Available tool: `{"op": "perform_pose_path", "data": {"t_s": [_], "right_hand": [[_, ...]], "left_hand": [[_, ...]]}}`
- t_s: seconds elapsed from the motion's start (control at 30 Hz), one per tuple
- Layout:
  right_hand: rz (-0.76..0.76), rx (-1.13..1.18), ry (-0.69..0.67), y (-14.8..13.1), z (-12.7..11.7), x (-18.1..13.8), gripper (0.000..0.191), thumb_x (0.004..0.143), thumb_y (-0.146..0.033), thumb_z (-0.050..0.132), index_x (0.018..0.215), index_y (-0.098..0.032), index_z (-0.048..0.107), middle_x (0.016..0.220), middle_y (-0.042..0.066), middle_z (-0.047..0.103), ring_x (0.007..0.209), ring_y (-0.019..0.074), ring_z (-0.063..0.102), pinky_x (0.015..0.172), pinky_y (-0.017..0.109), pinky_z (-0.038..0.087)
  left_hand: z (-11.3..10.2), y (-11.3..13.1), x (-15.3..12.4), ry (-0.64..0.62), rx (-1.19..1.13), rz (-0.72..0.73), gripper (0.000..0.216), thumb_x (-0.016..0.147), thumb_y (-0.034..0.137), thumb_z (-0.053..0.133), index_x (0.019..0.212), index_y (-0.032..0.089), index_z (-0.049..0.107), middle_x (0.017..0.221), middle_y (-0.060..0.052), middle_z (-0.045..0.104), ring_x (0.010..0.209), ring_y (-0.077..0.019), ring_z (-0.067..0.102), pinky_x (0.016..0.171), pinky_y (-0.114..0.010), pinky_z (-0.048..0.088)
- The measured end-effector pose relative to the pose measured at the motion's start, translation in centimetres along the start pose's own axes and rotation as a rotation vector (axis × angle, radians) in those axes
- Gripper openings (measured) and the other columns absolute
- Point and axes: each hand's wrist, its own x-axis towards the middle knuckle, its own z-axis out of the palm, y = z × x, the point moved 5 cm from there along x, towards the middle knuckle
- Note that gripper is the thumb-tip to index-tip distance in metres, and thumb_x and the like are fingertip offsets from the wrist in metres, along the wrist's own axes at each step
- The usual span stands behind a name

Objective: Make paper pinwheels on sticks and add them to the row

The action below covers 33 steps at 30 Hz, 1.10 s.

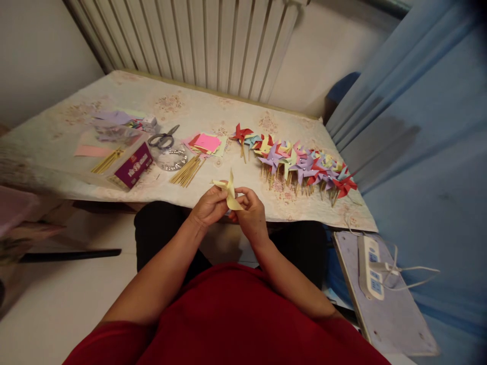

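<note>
Between my hands, just off the table's front edge, is a pale yellow paper pinwheel (pixel 230 191) with its blades folded in. My left hand (pixel 210 204) pinches it from the left, thumb and fingers closed on the paper. From the right, my right hand (pixel 249 210) has its fingers curled at the pinwheel's lower blade and behind it; what those fingertips grip is partly hidden. Closest beyond the hands are a bundle of thin wooden sticks (pixel 187 171) and a stack of coloured paper squares (pixel 207 143), bright pink on top.
Many finished pinwheels (pixel 300 162) on sticks lie at the right of the flowered tablecloth (pixel 190 109). On the left are scissors (pixel 163 138), a round clear dish of pins (pixel 174 159) and a clear purple-labelled box (pixel 133 166). A power strip (pixel 371 268) rests on a board at right.
</note>
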Motion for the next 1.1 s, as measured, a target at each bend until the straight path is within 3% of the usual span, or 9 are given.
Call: {"op": "perform_pose_path", "data": {"t_s": [0.4,0.63,0.83,1.1], "right_hand": [[-0.004,-0.027,0.012,0.6,-0.4,0.2,0.028,0.072,-0.023,0.061,0.1,-0.022,0.056,0.06,-0.01,0.057,0.044,0.0082,0.052,0.042,0.018,0.042],[-0.01,-0.079,0.027,0.5,-0.4,0.2,0.027,0.071,-0.02,0.054,0.098,-0.023,0.056,0.059,-0.01,0.056,0.045,0.0093,0.055,0.042,0.018,0.043],[-0.169,-0.211,0.023,-1.0,0.1,-1.0,0.016,0.077,-0.021,0.056,0.093,-0.023,0.057,0.064,-0.007,0.059,0.051,0.0103,0.058,0.051,0.021,0.049],[-0.358,-0.43,-0.014,-2.3,0.9,-2.2,0.018,0.085,-0.022,0.052,0.1,-0.025,0.062,0.078,-0.001,0.064,0.064,0.0127,0.06,0.06,0.025,0.05]], "left_hand": [[-0.2,-0.3,0.1,0.046,-0.021,0.001,0.037,0.064,0.019,0.08,0.088,0.019,0.051,0.078,0.0,0.061,0.058,-0.0167,0.06,0.045,-0.025,0.045],[-0.7,-0.6,0.4,0.058,-0.057,0.032,0.031,0.065,0.014,0.078,0.079,0.018,0.051,0.073,0.002,0.058,0.064,-0.0128,0.059,0.058,-0.024,0.048],[0.2,0.0,0.0,-0.015,-0.053,0.061,0.031,0.063,0.013,0.08,0.07,0.018,0.05,0.067,0.003,0.054,0.063,-0.0115,0.056,0.061,-0.024,0.048],[0.5,0.7,-0.1,0.04,-0.12,0.077,0.028,0.064,0.016,0.08,0.067,0.018,0.052,0.06,0.005,0.049,0.056,-0.0099,0.052,0.056,-0.024,0.047]]}}
